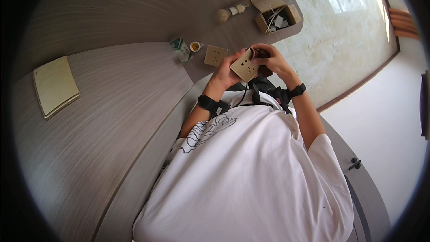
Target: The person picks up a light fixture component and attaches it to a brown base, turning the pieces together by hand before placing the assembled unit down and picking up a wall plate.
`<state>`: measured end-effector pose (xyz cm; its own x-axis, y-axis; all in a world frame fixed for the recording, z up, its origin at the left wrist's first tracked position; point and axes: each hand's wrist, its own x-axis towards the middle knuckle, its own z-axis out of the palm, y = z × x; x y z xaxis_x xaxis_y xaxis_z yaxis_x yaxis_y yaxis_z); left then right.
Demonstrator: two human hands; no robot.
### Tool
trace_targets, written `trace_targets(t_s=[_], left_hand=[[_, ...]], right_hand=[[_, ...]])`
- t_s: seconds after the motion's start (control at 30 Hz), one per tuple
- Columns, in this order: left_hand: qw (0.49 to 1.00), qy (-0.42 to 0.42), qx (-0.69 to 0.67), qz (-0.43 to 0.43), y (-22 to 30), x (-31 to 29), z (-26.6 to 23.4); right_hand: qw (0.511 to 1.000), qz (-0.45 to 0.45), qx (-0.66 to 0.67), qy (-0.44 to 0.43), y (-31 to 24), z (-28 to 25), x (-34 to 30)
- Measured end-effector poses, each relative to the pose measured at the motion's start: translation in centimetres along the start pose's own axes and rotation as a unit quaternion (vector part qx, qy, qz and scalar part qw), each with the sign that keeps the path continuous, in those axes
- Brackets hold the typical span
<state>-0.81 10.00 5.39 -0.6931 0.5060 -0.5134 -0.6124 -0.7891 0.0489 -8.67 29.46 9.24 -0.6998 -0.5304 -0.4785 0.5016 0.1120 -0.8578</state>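
A gold-coloured wall socket [244, 66] is held up in front of my body, its face with dark holes turned toward me. My left hand [225, 75] grips it along the left side, with the fingers behind it. On the upper right edge of the socket, my right hand [274, 62] has its fingers bent and its thumb by the face. Something dark reddish-brown shows between those right fingers, but its kind is unclear. A second gold wall socket [216, 55] lies on the table just left of my hands.
Beyond the second socket stand a white lamp holder [195, 46] and a green-and-white box [181, 50]. Farther off lie a bulb [221, 15] with a white fitting [236, 10] and an open cardboard box [293, 14] of small parts. A pale notebook [56, 85] rests at far left.
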Motion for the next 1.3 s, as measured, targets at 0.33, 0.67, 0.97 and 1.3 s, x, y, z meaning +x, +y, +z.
trace_targets(t_s=[0.33,0.67,0.97,1.3], left_hand=[[1.0,-0.03,-0.002,-0.003,0.5,-0.2,1.2],[0.999,0.018,-0.027,0.026,0.9,-0.4,1.6],[0.996,0.018,-0.04,0.074,1.7,-0.1,0.3],[0.992,-0.001,-0.022,0.125,1.8,-0.4,0.8]], right_hand=[[0.971,-0.04,-0.23,0.057,-0.6,1.9,1.0],[0.975,0.033,0.129,0.176,1.4,0.1,1.4],[0.976,0.08,0.06,0.193,-1.7,2.7,0.9],[0.998,0.02,0.044,0.046,-0.6,1.4,1.0]])
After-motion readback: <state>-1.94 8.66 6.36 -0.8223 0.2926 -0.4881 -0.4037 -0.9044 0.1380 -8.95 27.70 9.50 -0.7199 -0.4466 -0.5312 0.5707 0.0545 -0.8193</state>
